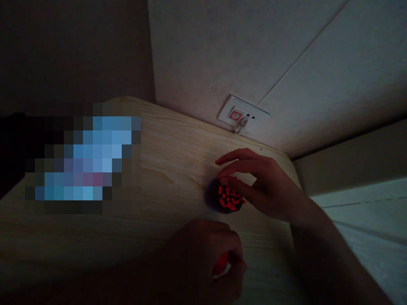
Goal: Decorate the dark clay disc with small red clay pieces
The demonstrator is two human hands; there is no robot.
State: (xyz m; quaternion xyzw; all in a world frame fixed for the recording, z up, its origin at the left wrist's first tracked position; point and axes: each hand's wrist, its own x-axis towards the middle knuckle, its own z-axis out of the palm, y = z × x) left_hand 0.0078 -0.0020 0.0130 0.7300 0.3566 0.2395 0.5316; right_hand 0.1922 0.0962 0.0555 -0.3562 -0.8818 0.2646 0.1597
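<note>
Near the middle of the head view is a small round dark thing (228, 199) covered in bright red patches, at the wooden tabletop. I cannot tell whether it is a container of red pieces or a patterned object. My right hand (265, 182) reaches in from the right, with thumb and index finger pinched together at its upper edge. The other fingers of that hand arch above. Closer to me, my left hand (219, 254) is closed, its fingers curled around a small red thing (221, 263). Dim light and the fingers hide most of that red thing.
A blurred-out bright blue screen-like shape (95, 156) lies on the left of the wooden table (165, 140). Behind the table's back edge, a wall socket plate (243, 113) with a red part is set low in the pale wall (203, 59). Pale panels stand at the right.
</note>
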